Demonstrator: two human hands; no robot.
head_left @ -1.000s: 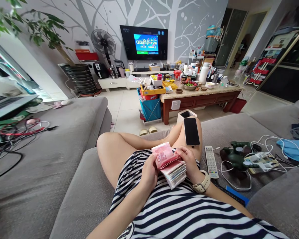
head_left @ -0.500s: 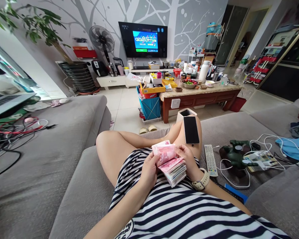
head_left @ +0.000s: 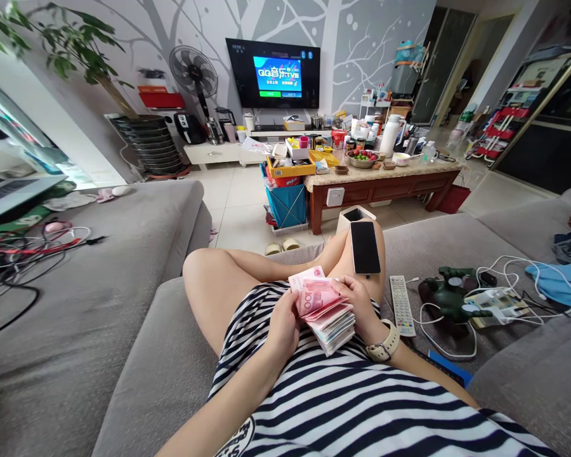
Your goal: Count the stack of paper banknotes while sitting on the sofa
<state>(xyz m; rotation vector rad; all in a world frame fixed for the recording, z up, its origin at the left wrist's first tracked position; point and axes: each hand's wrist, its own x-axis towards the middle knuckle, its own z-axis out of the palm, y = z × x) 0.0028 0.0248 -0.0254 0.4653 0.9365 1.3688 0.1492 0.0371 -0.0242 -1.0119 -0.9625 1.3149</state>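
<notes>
A thick folded stack of banknotes [head_left: 333, 329] is held above my lap, with pinkish-red notes on top and paler edges below. My left hand [head_left: 284, 322] is closed on the stack's left side, thumb on top. With thumb and fingers my right hand [head_left: 356, 298] pinches the upper right edge of a red note [head_left: 316, 296]. Some notes fan out past the far side of the stack. On my right leg, just beyond the hands, lies a smartphone [head_left: 364, 247] with a dark screen. My right wrist wears a pale watch [head_left: 383, 341].
On the grey sofa [head_left: 143, 355] to my right lie a remote control [head_left: 402, 306], a dark green device [head_left: 457, 298] and white cables. Ahead stands a crowded coffee table [head_left: 380, 179]. Tangled cables [head_left: 33, 254] and a laptop [head_left: 19, 193] are on the left.
The top red note, raised more upright before, now lies flatter across the stack. My right hand has shifted slightly with it; both hands still hold the notes.
</notes>
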